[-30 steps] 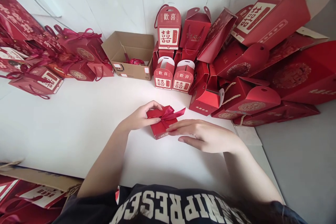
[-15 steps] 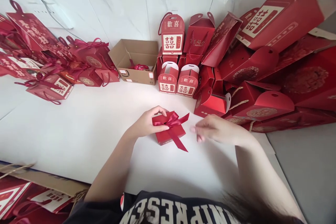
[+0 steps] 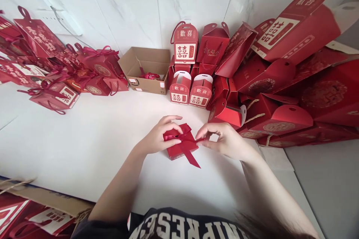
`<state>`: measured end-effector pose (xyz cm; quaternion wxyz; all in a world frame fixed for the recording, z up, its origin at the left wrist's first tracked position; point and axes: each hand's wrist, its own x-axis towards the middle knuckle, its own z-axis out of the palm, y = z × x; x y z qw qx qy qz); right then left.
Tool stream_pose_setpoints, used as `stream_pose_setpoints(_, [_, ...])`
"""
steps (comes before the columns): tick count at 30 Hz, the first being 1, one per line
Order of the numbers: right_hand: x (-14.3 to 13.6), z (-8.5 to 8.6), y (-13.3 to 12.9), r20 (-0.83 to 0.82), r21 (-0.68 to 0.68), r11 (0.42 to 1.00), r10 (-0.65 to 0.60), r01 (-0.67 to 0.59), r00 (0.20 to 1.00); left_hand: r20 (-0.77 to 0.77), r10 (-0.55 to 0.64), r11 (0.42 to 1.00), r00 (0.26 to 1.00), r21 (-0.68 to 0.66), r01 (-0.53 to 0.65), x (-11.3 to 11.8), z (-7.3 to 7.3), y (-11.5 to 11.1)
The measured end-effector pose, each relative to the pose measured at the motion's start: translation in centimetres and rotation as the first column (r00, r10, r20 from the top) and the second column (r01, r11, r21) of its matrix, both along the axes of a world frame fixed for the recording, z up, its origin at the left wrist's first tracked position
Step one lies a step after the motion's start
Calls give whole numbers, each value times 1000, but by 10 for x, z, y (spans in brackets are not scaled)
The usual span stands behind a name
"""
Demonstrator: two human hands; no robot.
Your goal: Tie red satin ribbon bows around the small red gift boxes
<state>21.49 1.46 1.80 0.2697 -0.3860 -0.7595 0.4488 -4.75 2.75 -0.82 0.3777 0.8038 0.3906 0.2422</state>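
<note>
Shirt (image 3: pixel 148 213): black cloth
Letters (image 3: pixel 174 225): big, white and chunky, in one row, upside down from here
Left sleeve (image 3: pixel 98 229): black, short
Left hand (image 3: pixel 157 137), right hand (image 3: pixel 227 142): bare
Hair (image 3: pixel 259 224): long, loose strands over the shirt

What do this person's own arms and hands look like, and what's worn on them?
The left hand and right hand are gloveless, with no rings visible. Both forearms are bare, without a watch. A short dark sleeve joins a dark shirt with pale block letters.
</note>
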Motion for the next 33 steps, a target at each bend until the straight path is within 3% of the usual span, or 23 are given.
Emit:
stream_pose_setpoints(3, [-3,14,-11,62,112,977,176,-182,982,-7,-34,999,999,20,35,0,-2,2])
stream_pose_setpoints(7, [-8,14,-19,219,169,921,312,-351,925,37,-32,999,999,8,32,1,-8,7])
stream_pose_setpoints(12, [-17,3,-24,427,224,890,276,-397,861,84,67,995,994,-76,-60,7,-14,7])
stream_pose_setpoints(16, [-30,-2,-30,573,301,865,173,-402,801,36,64,997,997,-39,-63,10,-12,5])
stream_pose_setpoints(20, [-44,-5,-36,707,352,828,70,-436,703,-8,36,999,999,-10,-36,3,-1,2])
stream_pose_setpoints(23, [-43,-5,-39,709,248,851,167,-463,686,-113,36,999,993,-3,-36,-7,16,-6])
stream_pose_setpoints(26, [-29,3,-39,630,109,898,270,-427,728,-200,134,991,971,29,-131,-14,28,-21])
stream_pose_setpoints(28, [-14,12,-37,594,95,933,227,-347,772,-206,199,980,958,40,-195,-14,28,-34])
stream_pose_setpoints(30, [1,22,-32,568,105,967,134,-233,812,-155,269,963,951,54,-264,-12,17,-47])
stream_pose_setpoints(33, [14,29,-21,544,113,992,-18,-52,839,-81,345,938,935,-1,-346,-10,-12,-61])
